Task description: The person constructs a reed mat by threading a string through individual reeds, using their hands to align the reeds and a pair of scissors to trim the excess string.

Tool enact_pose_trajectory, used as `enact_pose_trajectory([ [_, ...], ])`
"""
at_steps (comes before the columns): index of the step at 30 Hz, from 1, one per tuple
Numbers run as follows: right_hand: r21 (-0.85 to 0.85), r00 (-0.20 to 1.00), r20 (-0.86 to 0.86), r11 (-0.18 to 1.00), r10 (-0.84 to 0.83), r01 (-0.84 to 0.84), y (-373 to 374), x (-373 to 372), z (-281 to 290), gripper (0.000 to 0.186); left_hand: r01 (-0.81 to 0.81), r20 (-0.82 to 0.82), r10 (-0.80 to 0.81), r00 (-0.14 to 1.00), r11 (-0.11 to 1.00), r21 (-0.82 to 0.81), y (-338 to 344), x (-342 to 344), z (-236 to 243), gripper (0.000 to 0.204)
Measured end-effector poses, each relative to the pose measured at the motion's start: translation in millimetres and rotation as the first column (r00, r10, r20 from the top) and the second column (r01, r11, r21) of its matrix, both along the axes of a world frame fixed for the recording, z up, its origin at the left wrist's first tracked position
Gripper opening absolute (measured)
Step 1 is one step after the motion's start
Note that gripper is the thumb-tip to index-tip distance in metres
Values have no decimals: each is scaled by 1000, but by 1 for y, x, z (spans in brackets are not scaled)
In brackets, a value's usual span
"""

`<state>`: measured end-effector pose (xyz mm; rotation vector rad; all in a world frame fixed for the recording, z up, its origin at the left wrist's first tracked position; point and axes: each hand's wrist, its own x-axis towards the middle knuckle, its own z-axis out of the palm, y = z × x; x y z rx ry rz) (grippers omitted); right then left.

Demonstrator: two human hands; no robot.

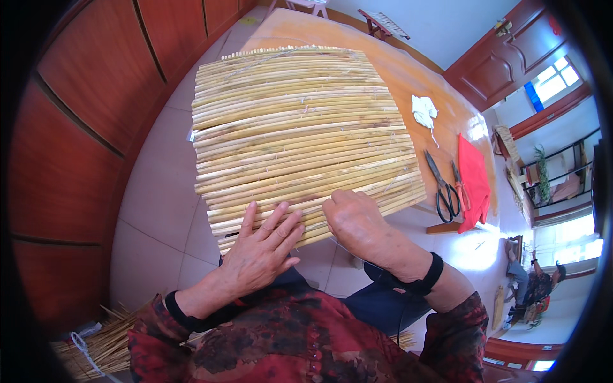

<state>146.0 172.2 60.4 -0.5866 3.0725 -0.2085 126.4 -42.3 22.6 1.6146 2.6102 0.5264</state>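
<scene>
A mat of pale yellow straws (297,127), tied in rows with thin string, lies over the near part of a wooden table (396,70) and my lap. My left hand (262,249) lies on its near edge with fingers spread. To its right, my right hand (354,220) is closed at the same edge, its fingertips tucked out of sight; a thin thread hangs below it, and I cannot make out what it grips. Right of the mat are black scissors (442,188), red-handled pliers (462,191), a red cloth (474,166) and a white bundle of string (423,112).
Red wooden cabinets (89,108) line the left side. Loose straws with white string (89,345) lie at the lower left on the tiled floor (153,185). Another person (536,287) sits at the far right. A door (485,57) stands at the back right.
</scene>
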Motion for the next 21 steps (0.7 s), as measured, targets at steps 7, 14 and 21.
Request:
enact_pose_trajectory([
  [7,-168,964,240,974,-112,155,10,-12,-6,6,13,21,-13,1000,1000,-1,17,-4,-5,58],
  [14,-388,775,631,881,41,270,34,-25,4,11,22,-15,-22,1000,1000,11,15,-6,-12,60],
  [21,-306,768,639,907,-29,289,27,-24,2,20,18,-2,-18,1000,1000,23,15,-6,-10,61],
])
